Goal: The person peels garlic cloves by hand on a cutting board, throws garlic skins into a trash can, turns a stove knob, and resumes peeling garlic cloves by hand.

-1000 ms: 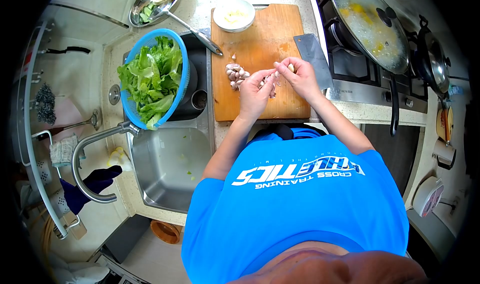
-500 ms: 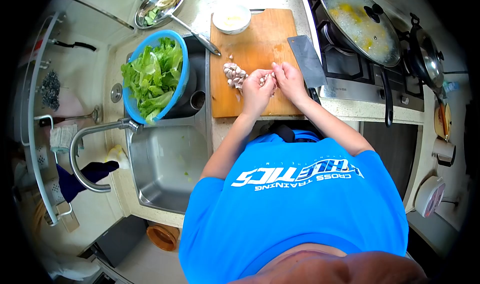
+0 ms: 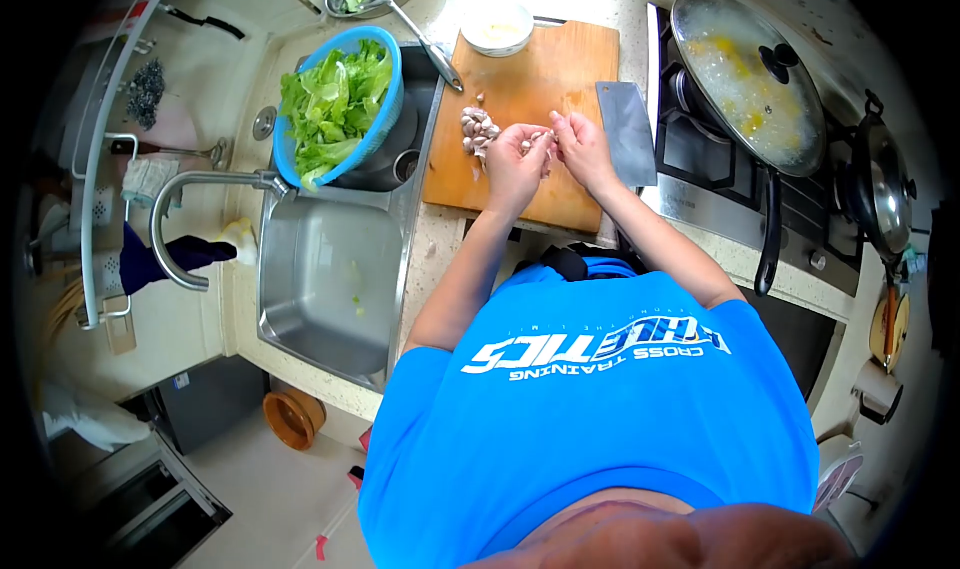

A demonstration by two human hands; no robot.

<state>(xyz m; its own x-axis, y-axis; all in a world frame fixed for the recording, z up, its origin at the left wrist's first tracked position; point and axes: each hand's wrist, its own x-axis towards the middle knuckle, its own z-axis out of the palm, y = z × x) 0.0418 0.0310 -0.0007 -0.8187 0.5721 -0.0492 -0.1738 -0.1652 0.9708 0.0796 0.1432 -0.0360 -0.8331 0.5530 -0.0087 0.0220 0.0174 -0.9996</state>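
Observation:
Both hands meet above the wooden cutting board (image 3: 530, 99). My left hand (image 3: 514, 167) is closed, its fingers curled round garlic cloves that show pale at the fingertips. Against it, my right hand (image 3: 584, 153) pinches at a garlic clove (image 3: 549, 137) between thumb and finger. A small heap of unpeeled garlic cloves (image 3: 477, 127) lies on the board just left of the hands, with bits of skin below. A cleaver (image 3: 628, 134) rests along the board's right side. At the board's far end stands a white bowl (image 3: 497, 31) with something pale in it.
Left of the board, a blue basket (image 3: 394, 87) of lettuce (image 3: 335, 104) sits over the sink (image 3: 330, 284) beside the faucet (image 3: 165, 204). A ladle (image 3: 428, 47) leans from a metal dish. On the stove, a lidded pan (image 3: 755, 89) bubbles, its handle (image 3: 768, 239) jutting toward me.
The camera view has turned and shifted, so the counter appears rotated. My hands remain together over the board, with only small finger movement at the garlic.

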